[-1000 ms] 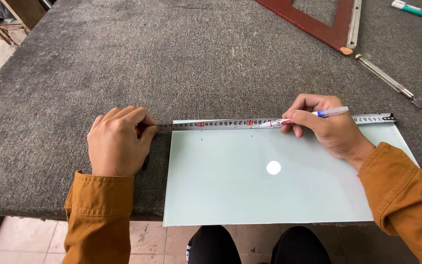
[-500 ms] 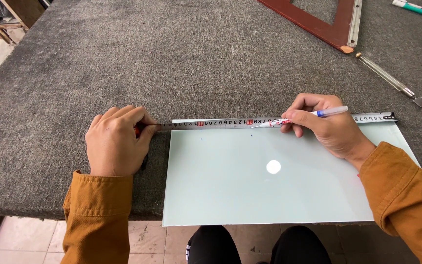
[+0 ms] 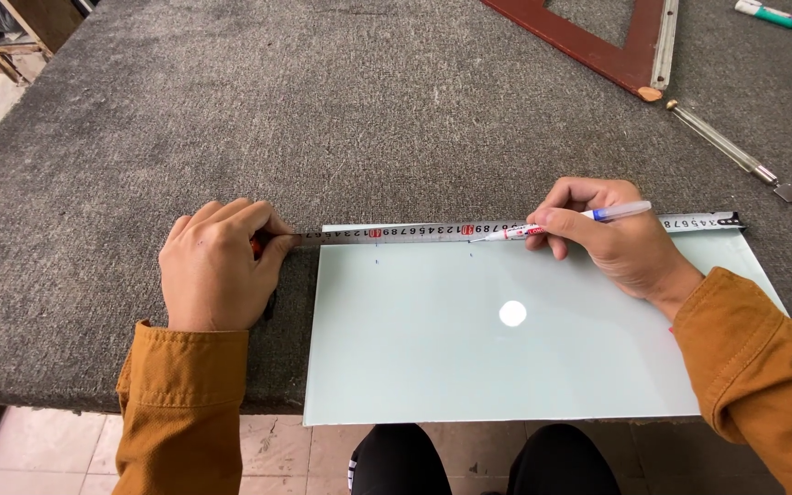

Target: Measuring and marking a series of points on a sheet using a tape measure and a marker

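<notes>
A pale green glass sheet [image 3: 506,367] lies on the grey felt-covered table [image 3: 323,110], its near edge overhanging the table's front. A steel tape measure blade [image 3: 414,231] runs along the sheet's far edge, its hook at the right corner. My left hand [image 3: 217,266] is closed over the tape's case just left of the sheet. My right hand [image 3: 616,238] holds a white marker pen [image 3: 566,222] with its tip touching the glass beside the tape. Two small ink marks sit on the glass near the far edge.
A brown wooden triangular square [image 3: 598,41] with a metal edge lies at the far right. A glass cutter [image 3: 735,154] rests near it, and another marker [image 3: 767,14] at the top right corner. Tiled floor and my knees show below the table edge.
Almost nothing differs; both hands stay in place, and the pen tip rests at the same spot by the tape.
</notes>
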